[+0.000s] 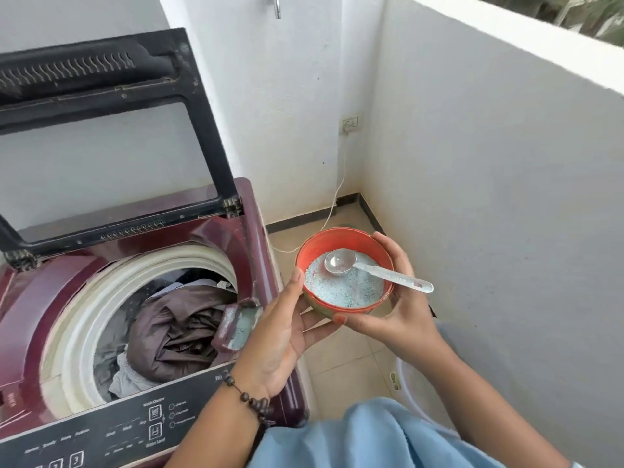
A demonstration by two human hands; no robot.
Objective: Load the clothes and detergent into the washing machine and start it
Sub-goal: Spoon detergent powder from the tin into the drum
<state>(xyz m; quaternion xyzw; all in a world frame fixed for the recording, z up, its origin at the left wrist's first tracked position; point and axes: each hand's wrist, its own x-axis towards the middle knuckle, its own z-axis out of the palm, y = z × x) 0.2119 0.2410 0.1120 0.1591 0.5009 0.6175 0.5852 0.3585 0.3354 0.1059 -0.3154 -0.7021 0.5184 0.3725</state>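
At left, top-load washing machine [135,298], lid [111,130] raised, brown clothes [175,329] in drum. Just right of it, orange bowl [344,271] of blue-white detergent powder [341,288], clear scoop [371,270] lying in it. Left hand [283,332] cups bowl from below-left; right hand [395,298] curls around its right rim.
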